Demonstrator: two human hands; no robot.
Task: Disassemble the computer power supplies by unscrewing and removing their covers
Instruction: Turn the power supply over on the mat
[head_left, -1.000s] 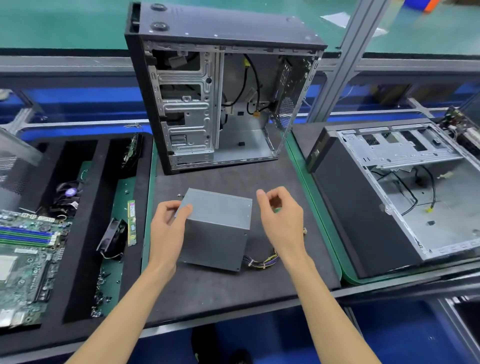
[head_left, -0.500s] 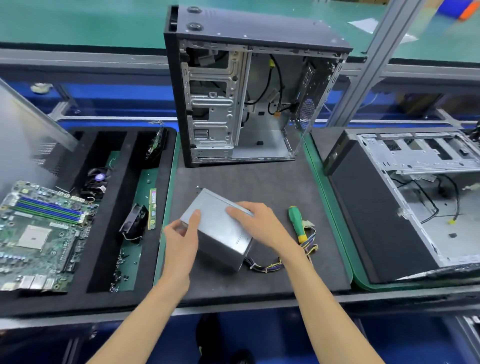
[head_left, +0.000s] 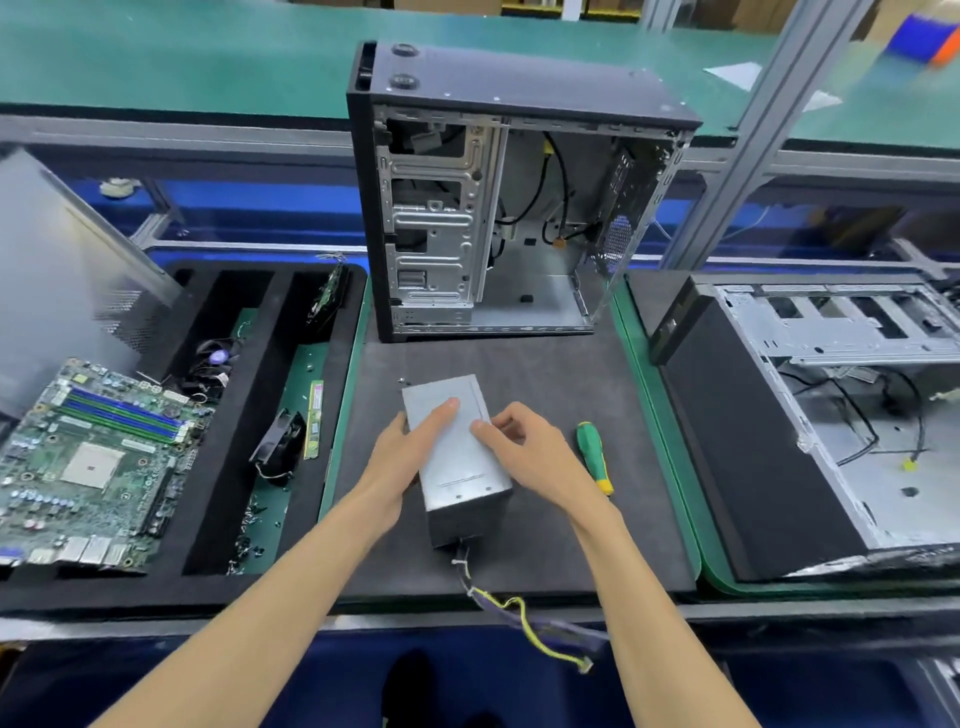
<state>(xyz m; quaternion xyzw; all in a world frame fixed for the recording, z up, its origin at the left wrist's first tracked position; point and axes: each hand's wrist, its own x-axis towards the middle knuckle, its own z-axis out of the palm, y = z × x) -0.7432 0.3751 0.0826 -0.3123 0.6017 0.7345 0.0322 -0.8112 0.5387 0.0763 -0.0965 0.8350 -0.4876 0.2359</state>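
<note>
A grey metal power supply (head_left: 457, 457) lies on the dark mat (head_left: 571, 389) in front of me, long side pointing away. Its bundle of yellow and purple cables (head_left: 519, 613) leaves the near end and hangs over the bench's front edge. My left hand (head_left: 400, 457) holds the box's left side, with one straight finger lying on the top cover. On the right side, my right hand (head_left: 524, 447) grips it with curled fingers and the thumb on top. A green screwdriver with a yellow end (head_left: 593, 457) lies on the mat just right of my right hand.
An open black tower case (head_left: 498, 208) stands upright at the mat's far edge. A second case (head_left: 810, 415) lies on its side at the right. The black tray (head_left: 260, 415) at the left holds a fan, memory sticks and a motherboard (head_left: 88, 457). A small screw (head_left: 402, 381) lies near the box's far corner.
Both hands turned the power supply, so its cable end now faces me and the cables hang off the bench edge. The right hand moved from the top to the right side.
</note>
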